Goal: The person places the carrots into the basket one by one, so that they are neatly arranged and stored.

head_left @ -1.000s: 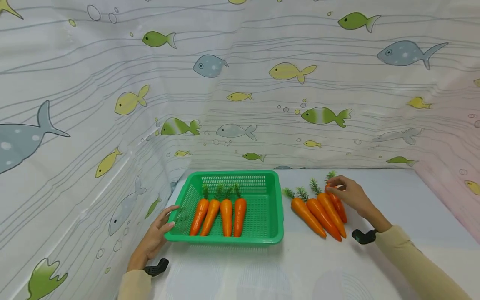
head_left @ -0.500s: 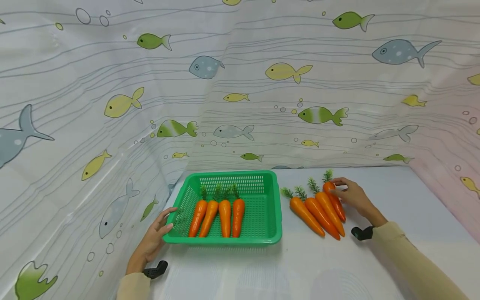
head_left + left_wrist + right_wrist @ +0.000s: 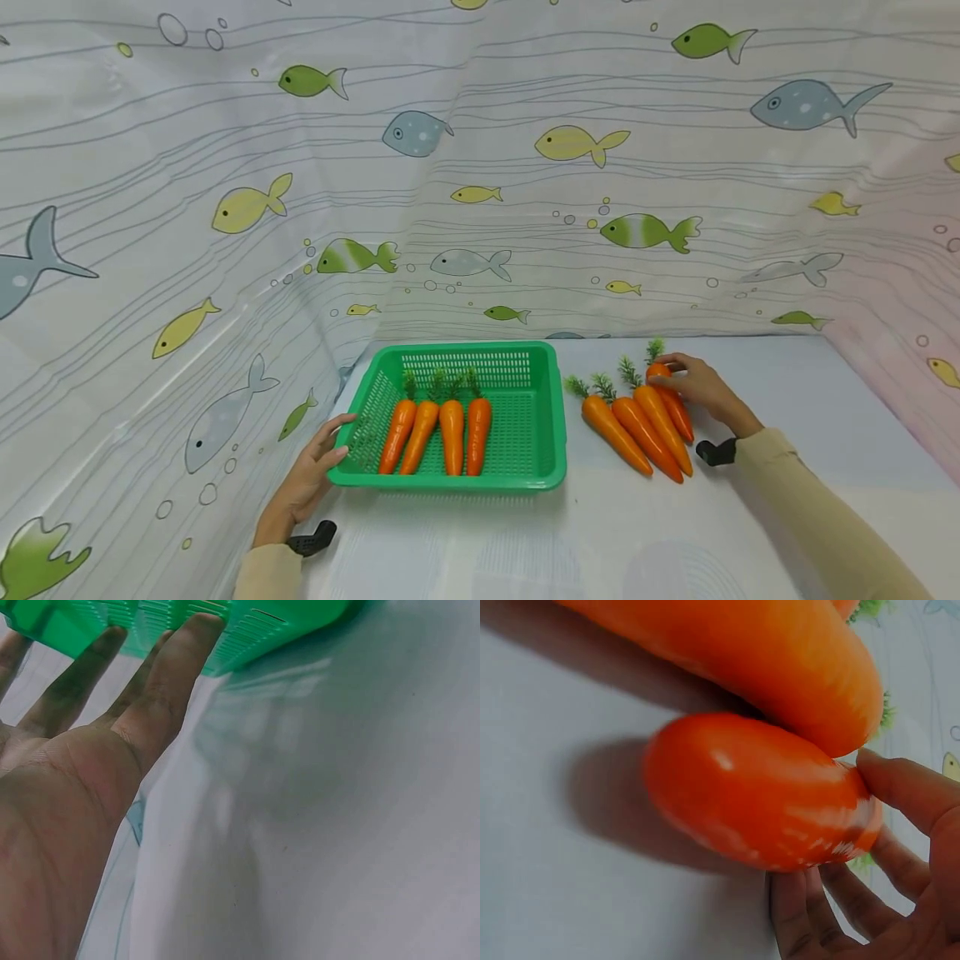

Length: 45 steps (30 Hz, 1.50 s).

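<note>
Probably for steadiness, the green basket (image 3: pixel 450 481) is touched by the spread left hand (image 3: pixel 303 479), while right of it a carrot (image 3: pixel 742 791) is pinched by the right hand (image 3: pixel 703 387).

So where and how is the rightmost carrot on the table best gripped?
Grip the rightmost carrot probably by its thick end, below the leaves, from the right: it tapers toward the near tip, and another carrot crowds its left side.

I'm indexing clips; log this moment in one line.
left hand: touching basket; right hand: gripping rightmost carrot; in basket: four carrots; on table: three more
</note>
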Available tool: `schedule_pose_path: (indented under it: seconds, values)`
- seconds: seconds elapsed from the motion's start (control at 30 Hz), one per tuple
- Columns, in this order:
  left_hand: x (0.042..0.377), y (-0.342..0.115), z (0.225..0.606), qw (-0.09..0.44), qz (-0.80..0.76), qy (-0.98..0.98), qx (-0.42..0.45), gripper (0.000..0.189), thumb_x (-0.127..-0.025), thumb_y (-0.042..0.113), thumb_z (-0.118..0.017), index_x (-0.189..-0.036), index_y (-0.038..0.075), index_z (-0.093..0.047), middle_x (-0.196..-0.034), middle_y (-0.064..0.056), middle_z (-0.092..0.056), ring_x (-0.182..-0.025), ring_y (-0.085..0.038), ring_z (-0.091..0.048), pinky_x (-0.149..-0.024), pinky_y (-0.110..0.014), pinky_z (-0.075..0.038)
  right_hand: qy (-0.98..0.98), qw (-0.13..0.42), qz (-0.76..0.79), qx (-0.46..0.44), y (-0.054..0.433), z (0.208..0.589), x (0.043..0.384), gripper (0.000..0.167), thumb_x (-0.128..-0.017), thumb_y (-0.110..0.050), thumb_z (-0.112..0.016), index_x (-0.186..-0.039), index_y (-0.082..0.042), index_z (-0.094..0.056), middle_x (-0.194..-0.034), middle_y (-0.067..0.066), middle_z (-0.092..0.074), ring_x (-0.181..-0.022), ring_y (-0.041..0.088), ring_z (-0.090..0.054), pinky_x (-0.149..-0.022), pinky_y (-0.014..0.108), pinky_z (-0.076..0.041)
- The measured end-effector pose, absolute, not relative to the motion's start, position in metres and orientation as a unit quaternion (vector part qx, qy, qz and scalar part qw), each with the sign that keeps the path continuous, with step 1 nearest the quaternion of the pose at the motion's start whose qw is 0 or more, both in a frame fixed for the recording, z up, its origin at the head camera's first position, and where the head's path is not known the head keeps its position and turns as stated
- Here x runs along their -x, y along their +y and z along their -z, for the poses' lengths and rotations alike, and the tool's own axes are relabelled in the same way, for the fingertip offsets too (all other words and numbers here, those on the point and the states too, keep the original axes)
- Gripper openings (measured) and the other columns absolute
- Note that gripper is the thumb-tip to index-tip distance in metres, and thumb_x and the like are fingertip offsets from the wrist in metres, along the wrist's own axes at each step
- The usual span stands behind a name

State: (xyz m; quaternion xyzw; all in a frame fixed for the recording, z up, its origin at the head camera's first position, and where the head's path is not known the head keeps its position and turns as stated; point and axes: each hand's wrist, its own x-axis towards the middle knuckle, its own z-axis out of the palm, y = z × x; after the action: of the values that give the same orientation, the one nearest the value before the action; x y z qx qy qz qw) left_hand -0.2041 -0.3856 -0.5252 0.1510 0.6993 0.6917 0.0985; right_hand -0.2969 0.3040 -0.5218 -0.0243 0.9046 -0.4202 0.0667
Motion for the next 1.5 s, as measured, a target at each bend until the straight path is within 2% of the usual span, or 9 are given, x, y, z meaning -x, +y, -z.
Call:
schedule_pose_path:
  seconds: [0.3, 0.57, 0.73, 0.87, 0.97, 1.17, 1.33, 1.5]
  values:
    - [0.205, -0.385, 0.521, 0.085, -0.683, 0.714, -0.131, 0.053, -0.109, 0.011, -0.047, -0.159, 0.018, -0.031, -0.150, 0.000, -0.040, -0.116, -0.018, -0.060, -0.091, -0.037, -0.055, 0.905, 0.075, 0.416, 0.054, 0.304, 0.515, 0.306, 0.058, -0.098, -0.043, -0.069, -0.141, -0.007, -0.057, -0.145, 0.030, -0.046, -0.128, 0.048, -0.045, -0.106, 0.070, -0.033]
    - [0.207, -0.383, 0.524, 0.094, -0.690, 0.708, -0.121, 0.054, -0.109, 0.010, -0.046, -0.160, 0.018, -0.031, -0.152, -0.001, -0.036, -0.116, -0.016, -0.059, -0.092, -0.035, -0.054, 0.919, 0.061, 0.389, 0.033, 0.310, 0.507, 0.305, 0.066, -0.095, -0.044, -0.071, -0.142, -0.001, -0.054, -0.143, 0.032, -0.047, -0.124, 0.049, -0.046, -0.101, 0.069, -0.038]
    - [0.206, -0.381, 0.524, 0.094, -0.696, 0.704, -0.108, 0.055, -0.108, 0.012, -0.049, -0.159, 0.019, -0.031, -0.158, -0.004, -0.025, -0.120, -0.015, -0.055, -0.094, -0.034, -0.051, 0.913, 0.047, 0.405, 0.023, 0.313, 0.497, 0.299, 0.068, -0.096, -0.045, -0.071, -0.143, 0.000, -0.052, -0.143, 0.031, -0.047, -0.119, 0.046, -0.052, -0.091, 0.057, -0.051]
    - [0.203, -0.381, 0.525, 0.097, -0.697, 0.703, -0.101, 0.055, -0.108, 0.013, -0.049, -0.160, 0.019, -0.031, -0.160, -0.006, -0.019, -0.123, -0.015, -0.053, -0.097, -0.035, -0.049, 0.905, 0.033, 0.424, 0.020, 0.315, 0.488, 0.295, 0.072, -0.096, -0.048, -0.070, -0.145, 0.001, -0.048, -0.143, 0.030, -0.048, -0.111, 0.042, -0.060, -0.087, 0.053, -0.054]
    - [0.204, -0.381, 0.525, 0.099, -0.696, 0.704, -0.100, 0.055, -0.108, 0.012, -0.049, -0.159, 0.019, -0.031, -0.160, -0.004, -0.020, -0.123, -0.014, -0.052, -0.097, -0.034, -0.049, 0.897, 0.024, 0.441, 0.024, 0.315, 0.483, 0.292, 0.075, -0.096, -0.049, -0.069, -0.146, 0.002, -0.047, -0.143, 0.028, -0.049, -0.110, 0.040, -0.061, -0.087, 0.053, -0.056]
    - [0.205, -0.383, 0.526, 0.098, -0.698, 0.700, -0.110, 0.055, -0.108, 0.012, -0.049, -0.159, 0.019, -0.031, -0.156, -0.001, -0.029, -0.120, -0.015, -0.055, -0.095, -0.034, -0.051, 0.881, 0.018, 0.472, 0.033, 0.310, 0.477, 0.289, 0.077, -0.094, -0.051, -0.072, -0.147, -0.001, -0.047, -0.141, 0.024, -0.051, -0.120, 0.042, -0.054, -0.086, 0.048, -0.058]
    - [0.206, -0.383, 0.527, 0.099, -0.698, 0.701, -0.109, 0.054, -0.108, 0.012, -0.049, -0.159, 0.020, -0.032, -0.154, 0.000, -0.032, -0.118, -0.014, -0.057, -0.093, -0.034, -0.052, 0.866, 0.016, 0.498, 0.048, 0.296, 0.470, 0.286, 0.073, -0.094, -0.046, -0.074, -0.145, 0.000, -0.050, -0.136, 0.023, -0.055, -0.114, 0.039, -0.057, -0.087, 0.049, -0.058]
    - [0.205, -0.383, 0.526, 0.102, -0.698, 0.700, -0.113, 0.055, -0.108, 0.012, -0.049, -0.160, 0.019, -0.031, -0.154, -0.001, -0.032, -0.120, -0.014, -0.056, -0.094, -0.034, -0.052, 0.853, 0.017, 0.517, 0.067, 0.281, 0.465, 0.282, 0.067, -0.095, -0.041, -0.074, -0.145, -0.001, -0.051, -0.135, 0.021, -0.057, -0.110, 0.034, -0.060, -0.086, 0.043, -0.058]
